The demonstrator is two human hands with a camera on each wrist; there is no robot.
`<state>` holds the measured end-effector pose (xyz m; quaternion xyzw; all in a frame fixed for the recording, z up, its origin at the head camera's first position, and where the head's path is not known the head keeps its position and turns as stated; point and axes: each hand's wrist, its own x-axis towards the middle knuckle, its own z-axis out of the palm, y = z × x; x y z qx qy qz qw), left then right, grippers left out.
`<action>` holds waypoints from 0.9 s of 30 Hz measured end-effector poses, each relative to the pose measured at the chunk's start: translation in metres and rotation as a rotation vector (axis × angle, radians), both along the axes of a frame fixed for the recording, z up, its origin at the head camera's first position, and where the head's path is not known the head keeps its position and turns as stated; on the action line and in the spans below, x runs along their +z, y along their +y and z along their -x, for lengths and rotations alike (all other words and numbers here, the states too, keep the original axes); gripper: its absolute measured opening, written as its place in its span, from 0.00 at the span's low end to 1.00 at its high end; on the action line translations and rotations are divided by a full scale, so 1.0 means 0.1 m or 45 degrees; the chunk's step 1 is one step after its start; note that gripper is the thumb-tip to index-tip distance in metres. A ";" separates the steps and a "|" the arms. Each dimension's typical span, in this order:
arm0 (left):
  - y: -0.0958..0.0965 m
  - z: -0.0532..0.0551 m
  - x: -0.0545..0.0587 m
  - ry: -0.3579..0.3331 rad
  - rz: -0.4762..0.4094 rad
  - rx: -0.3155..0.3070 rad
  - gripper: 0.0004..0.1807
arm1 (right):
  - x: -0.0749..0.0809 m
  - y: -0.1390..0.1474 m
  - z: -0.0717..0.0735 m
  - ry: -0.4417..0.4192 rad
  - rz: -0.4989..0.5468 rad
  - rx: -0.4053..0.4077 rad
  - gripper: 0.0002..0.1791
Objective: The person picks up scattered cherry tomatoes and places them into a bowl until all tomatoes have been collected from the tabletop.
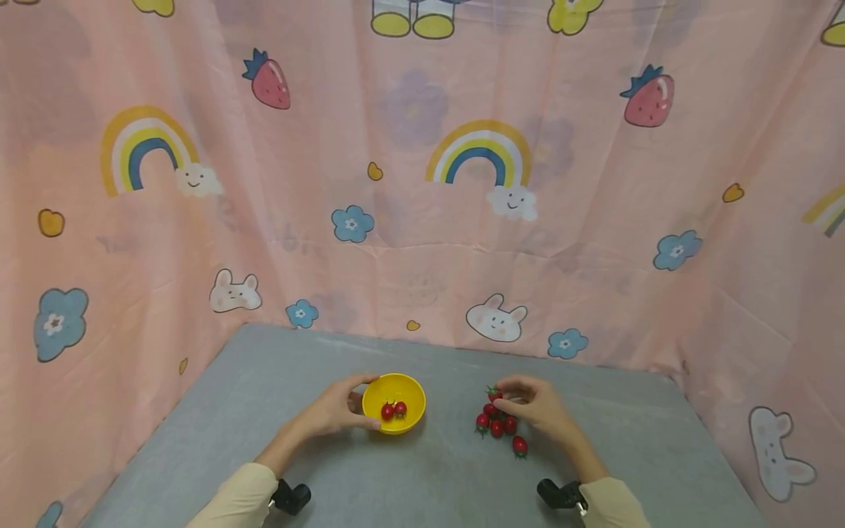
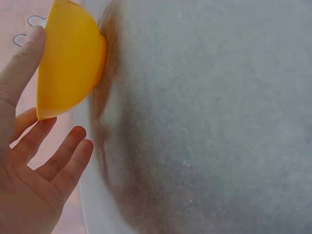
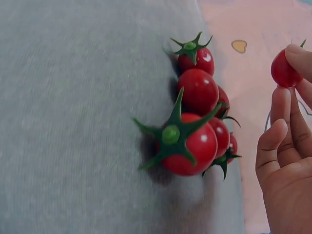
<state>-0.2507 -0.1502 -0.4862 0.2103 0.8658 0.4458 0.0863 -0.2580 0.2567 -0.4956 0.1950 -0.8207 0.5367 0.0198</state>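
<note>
My left hand [image 1: 334, 408] holds a small yellow bowl [image 1: 419, 414] by its rim, thumb on the near side and fingers on the far side. Two red cherry tomatoes [image 1: 400, 410] lie inside the bowl. In the left wrist view the bowl [image 2: 73, 63] shows its outer wall and foot, close to the table. Between thumb and fingertips my right hand [image 1: 541, 407] pinches one cherry tomato [image 3: 284, 70] with a green stem, lifted above the table. Several more cherry tomatoes [image 3: 197, 90] with green calyxes lie clustered below that hand, one [image 1: 519, 446] slightly apart toward me.
A grey table [image 1: 449, 484] carries the bowl and the tomatoes. Behind it and at both sides hangs a pink curtain [image 1: 317, 147] printed with rainbows, strawberries and rabbits. A black wrist mount [image 1: 291, 497] sits on the left wrist, and a matching mount [image 1: 558, 494] on the right.
</note>
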 end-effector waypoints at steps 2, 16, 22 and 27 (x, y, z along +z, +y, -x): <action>-0.01 0.01 0.00 -0.006 -0.010 -0.014 0.45 | 0.01 -0.02 0.00 0.012 0.013 0.010 0.13; -0.11 0.11 0.00 -0.027 -0.050 -0.112 0.44 | 0.02 -0.17 0.02 0.067 0.068 0.077 0.13; -0.12 0.12 -0.01 -0.018 -0.063 -0.126 0.43 | 0.00 -0.28 0.03 0.066 0.113 0.105 0.13; -0.12 0.12 -0.02 -0.012 -0.054 -0.121 0.43 | 0.02 -0.38 0.02 -0.008 0.141 0.093 0.14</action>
